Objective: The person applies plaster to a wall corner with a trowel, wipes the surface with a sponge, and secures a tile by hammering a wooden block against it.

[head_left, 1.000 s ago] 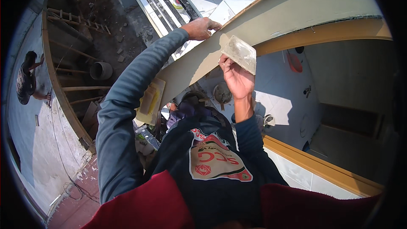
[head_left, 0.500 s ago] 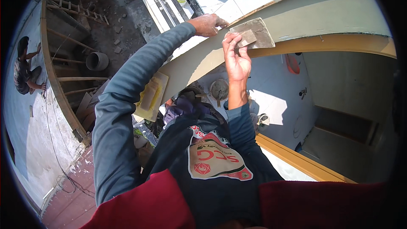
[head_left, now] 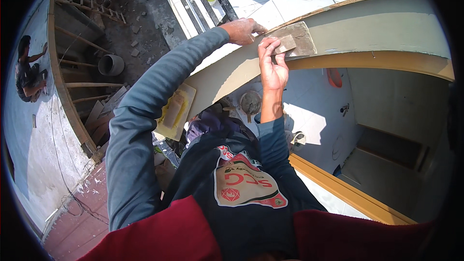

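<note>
My right hand is wrapped round the block-shaped grip of a plasterer's float. The float's flat grey, mortar-stained plate lies against the grey plastered top of a curved wall. To its left, my left hand bends over the wall's far edge, with fingers and thumb closed at the end of a thin wooden strip. That strip follows the far edge. Below my left forearm, a second float, pale with yellow stains, rests on the near part of the wall top.
A round mortar-smeared container is below the wall. Beyond it are a tiled floor and an orange basin. Black metal bars lie at the top. At far left a co-worker crouches on a slab; a bucket and wooden props stand lower down.
Both hands and the float appear slightly farther right in the picture, as the whole view has shifted a little. My holds look the same. The co-worker's lower arm has moved.
</note>
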### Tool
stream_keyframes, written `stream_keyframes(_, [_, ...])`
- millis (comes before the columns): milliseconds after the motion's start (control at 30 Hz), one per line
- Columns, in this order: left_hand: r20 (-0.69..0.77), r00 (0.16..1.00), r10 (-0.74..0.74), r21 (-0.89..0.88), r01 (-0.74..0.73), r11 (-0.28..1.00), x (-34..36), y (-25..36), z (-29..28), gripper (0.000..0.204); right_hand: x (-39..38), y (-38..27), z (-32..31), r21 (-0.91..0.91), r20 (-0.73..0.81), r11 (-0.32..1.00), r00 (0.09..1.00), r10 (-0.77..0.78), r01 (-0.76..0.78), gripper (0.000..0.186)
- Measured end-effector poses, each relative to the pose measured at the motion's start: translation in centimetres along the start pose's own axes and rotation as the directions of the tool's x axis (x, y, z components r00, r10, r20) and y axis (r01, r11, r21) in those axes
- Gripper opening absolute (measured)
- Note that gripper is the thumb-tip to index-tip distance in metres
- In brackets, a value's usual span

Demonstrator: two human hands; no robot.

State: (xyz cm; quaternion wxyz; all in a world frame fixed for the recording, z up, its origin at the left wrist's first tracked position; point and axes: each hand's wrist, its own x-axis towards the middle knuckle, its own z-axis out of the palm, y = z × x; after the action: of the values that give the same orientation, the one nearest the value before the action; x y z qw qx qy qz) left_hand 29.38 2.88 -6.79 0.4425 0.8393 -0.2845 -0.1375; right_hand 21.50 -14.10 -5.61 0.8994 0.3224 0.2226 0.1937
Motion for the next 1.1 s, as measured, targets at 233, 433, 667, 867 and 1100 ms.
stream_keyframes(233, [0.019,1.000,-0.010,-0.036,0.011,0.999,0.0,0.3,0.4,0.064,-0.1,0.3,0.0,0.042,-0.005,0.999,1.000,0.003,-0.003,0.040])
stream_keyframes(433, [-0.007,0.999,0.032,-0.007,-0.032,0.999,-0.1,-0.2,0.8,0.064,0.1,-0.1,0.0,0.076,-0.013,0.997,1.000,-0.004,0.005,0.040])
stream_keyframes(667, [-0.053,0.998,0.042,-0.017,-0.043,0.999,-0.4,-0.6,1.2,0.065,0.5,-0.4,-0.5,0.129,-0.009,0.991,1.000,-0.018,0.019,0.039])
stream_keyframes(867, [-0.045,0.999,0.024,-0.022,-0.025,0.999,-0.4,-0.5,1.2,0.068,0.5,0.1,-0.5,0.135,0.014,0.991,1.000,-0.012,0.010,0.035])
stream_keyframes(1100, [-0.080,0.993,0.091,-0.027,-0.093,0.995,-0.3,-2.0,1.8,0.069,0.7,0.4,-0.6,0.168,0.020,0.985,0.999,0.027,-0.030,0.032])
